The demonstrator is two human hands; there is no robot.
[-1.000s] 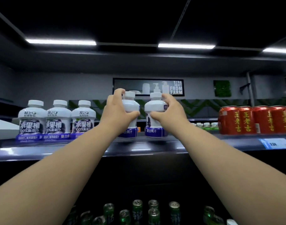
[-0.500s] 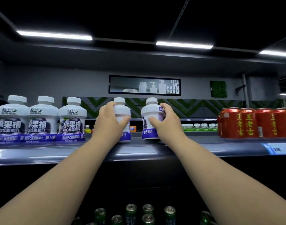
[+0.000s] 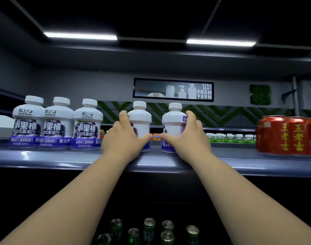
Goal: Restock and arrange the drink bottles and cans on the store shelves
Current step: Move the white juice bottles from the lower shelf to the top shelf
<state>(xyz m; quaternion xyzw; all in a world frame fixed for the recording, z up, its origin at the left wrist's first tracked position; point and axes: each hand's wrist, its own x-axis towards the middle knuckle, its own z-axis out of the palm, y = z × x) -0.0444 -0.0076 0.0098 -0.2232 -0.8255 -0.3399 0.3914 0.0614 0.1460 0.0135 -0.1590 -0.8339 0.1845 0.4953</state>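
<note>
Head view | our left hand (image 3: 123,142) holds left white plastic juice bottle (image 3: 140,121) | our right hand (image 3: 188,138) holds right white plastic juice bottle (image 3: 173,121) | both upright on grey shelf (image 3: 45,158)

Both arms reach forward and up; left hand (image 3: 123,141) and right hand (image 3: 187,138) each curl fingers (image 3: 123,116) in a grip.

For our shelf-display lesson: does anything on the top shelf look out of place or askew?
Yes: the two held bottles, one in the left hand, one in the right hand, show blank white sides, while the three bottles left of them face label-forward.
</note>
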